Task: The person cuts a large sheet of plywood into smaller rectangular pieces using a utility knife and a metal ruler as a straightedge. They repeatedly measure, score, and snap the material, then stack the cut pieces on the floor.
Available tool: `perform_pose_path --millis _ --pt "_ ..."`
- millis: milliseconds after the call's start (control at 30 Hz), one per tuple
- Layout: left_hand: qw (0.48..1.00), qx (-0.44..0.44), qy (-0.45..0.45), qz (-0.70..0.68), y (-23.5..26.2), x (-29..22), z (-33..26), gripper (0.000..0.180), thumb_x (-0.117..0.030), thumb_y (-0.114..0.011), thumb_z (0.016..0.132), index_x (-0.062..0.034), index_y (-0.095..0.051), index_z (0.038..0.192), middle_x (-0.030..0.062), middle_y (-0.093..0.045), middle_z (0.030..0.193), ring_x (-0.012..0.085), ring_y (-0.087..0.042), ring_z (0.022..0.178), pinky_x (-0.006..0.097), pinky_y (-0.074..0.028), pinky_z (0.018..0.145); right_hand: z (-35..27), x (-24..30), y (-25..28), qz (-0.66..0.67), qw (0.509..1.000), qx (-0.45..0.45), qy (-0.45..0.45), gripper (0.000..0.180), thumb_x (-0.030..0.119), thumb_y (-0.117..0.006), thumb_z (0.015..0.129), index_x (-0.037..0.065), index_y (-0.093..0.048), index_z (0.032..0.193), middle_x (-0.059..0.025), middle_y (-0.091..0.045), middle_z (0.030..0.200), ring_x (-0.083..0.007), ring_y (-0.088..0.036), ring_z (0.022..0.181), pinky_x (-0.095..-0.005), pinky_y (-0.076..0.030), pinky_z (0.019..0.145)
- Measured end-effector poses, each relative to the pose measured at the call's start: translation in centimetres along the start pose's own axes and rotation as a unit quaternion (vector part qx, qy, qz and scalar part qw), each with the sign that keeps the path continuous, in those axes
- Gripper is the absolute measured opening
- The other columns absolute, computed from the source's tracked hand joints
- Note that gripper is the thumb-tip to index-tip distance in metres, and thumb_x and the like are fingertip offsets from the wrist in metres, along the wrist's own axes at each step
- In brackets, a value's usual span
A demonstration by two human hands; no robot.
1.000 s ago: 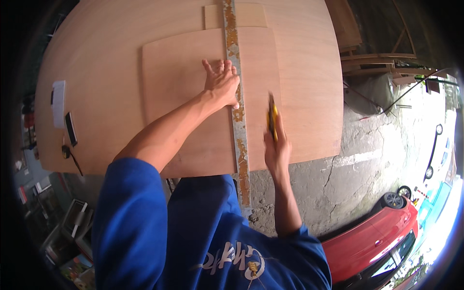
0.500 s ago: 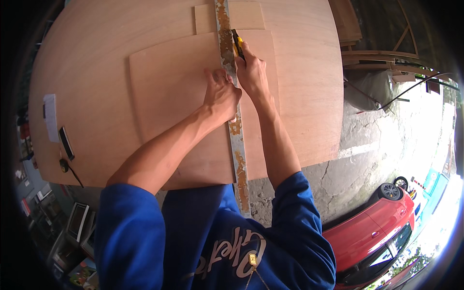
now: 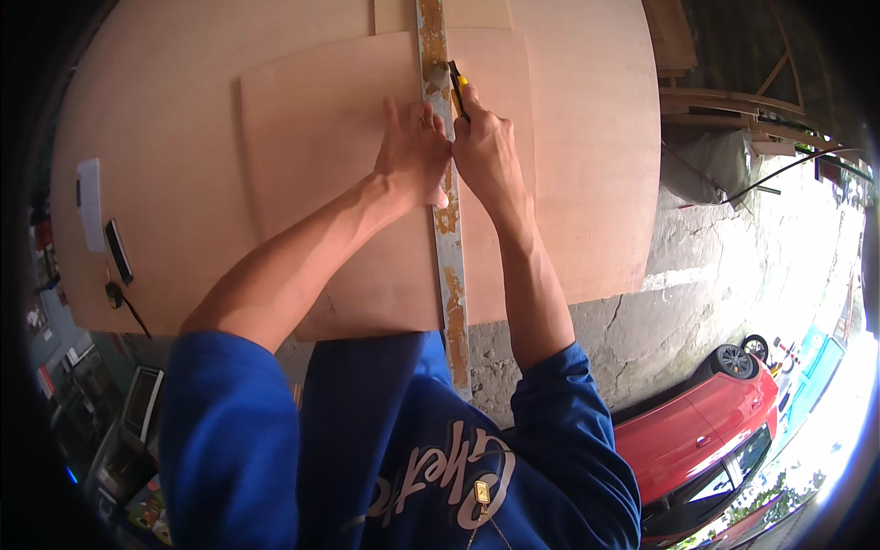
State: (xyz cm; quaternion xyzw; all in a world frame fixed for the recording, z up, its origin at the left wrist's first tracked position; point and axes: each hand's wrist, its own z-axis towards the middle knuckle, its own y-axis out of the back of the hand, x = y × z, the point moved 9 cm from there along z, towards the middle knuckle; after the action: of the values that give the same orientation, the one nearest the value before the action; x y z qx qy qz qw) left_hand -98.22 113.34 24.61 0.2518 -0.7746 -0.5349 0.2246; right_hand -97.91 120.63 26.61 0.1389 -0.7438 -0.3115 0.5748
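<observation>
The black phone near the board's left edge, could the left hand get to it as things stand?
Probably yes: bare board lies between the left hand and the black phone, though that hand presses the straightedge.

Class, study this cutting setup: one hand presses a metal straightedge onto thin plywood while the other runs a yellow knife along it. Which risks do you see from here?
1. The left hand has fingertips lying on the rusty straightedge, right beside the yellow knife; if the blade climbs the edge it could cut them.
2. The right hand seems to draw the knife toward the body; a slip could carry it along that line.
3. The thin plywood sheet lies unclamped on the large board, so it might shift.
</observation>
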Motion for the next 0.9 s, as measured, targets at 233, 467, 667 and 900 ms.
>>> perform_pose_path --millis 233,467,667,900 --pt "0.993 0.112 0.014 -0.047 -0.3 -0.3 0.0 0.104 -0.041 -0.086 0.048 0.0106 -0.043 0.127 0.0268 -0.039 0.137 0.0381 -0.035 0.13 0.07 -0.02 0.103 -7.4 -0.9 -0.1 0.011 1.0 0.001 0.029 0.046 -0.004 -0.046 0.082 -0.011 -0.041 0.127 -0.0282 -0.058 0.071 -0.0418 -0.06 0.065 -0.0482 -0.046 0.058" --pt "0.994 0.107 0.027 -0.012 -0.3 -0.4 -0.1 0.108 -0.045 -0.086 0.048 0.0086 -0.041 0.13 0.0257 -0.037 0.139 0.0345 -0.035 0.132 0.069 -0.026 0.1 -15.9 -2.9 -0.8 -0.035 0.999 0.023 -0.027 0.052 -0.002 -0.046 0.084 -0.005 -0.036 0.136 -0.0272 -0.056 0.076 -0.0416 -0.057 0.063 -0.048 -0.045 0.058" --pt "0.995 0.084 0.052 0.004 0.0 -0.5 -0.1 0.097 -0.042 -0.087 0.048 0.0019 -0.048 0.125 0.0212 -0.042 0.138 0.0341 -0.035 0.132 0.071 -0.025 0.099 -22.4 -3.7 -0.8 -0.02 0.999 0.015 -0.036 0.055 -0.004 -0.047 0.085 -0.001 -0.034 0.139 -0.0252 -0.055 0.078 -0.0398 -0.057 0.066 -0.0465 -0.046 0.058" --pt "0.99 0.134 0.042 -0.016 0.3 -0.9 -0.4 0.101 -0.049 -0.084 0.051 0.006 -0.047 0.127 0.0278 -0.036 0.139 0.0396 -0.033 0.131 0.07 -0.018 0.103 -29.3 -5.2 -1.3 -0.034 0.995 0.063 -0.072 0.065 -0.006 -0.048 0.081 0.0 -0.026 0.142 -0.0235 -0.053 0.085 -0.0396 -0.055 0.066 -0.0452 -0.049 0.057"
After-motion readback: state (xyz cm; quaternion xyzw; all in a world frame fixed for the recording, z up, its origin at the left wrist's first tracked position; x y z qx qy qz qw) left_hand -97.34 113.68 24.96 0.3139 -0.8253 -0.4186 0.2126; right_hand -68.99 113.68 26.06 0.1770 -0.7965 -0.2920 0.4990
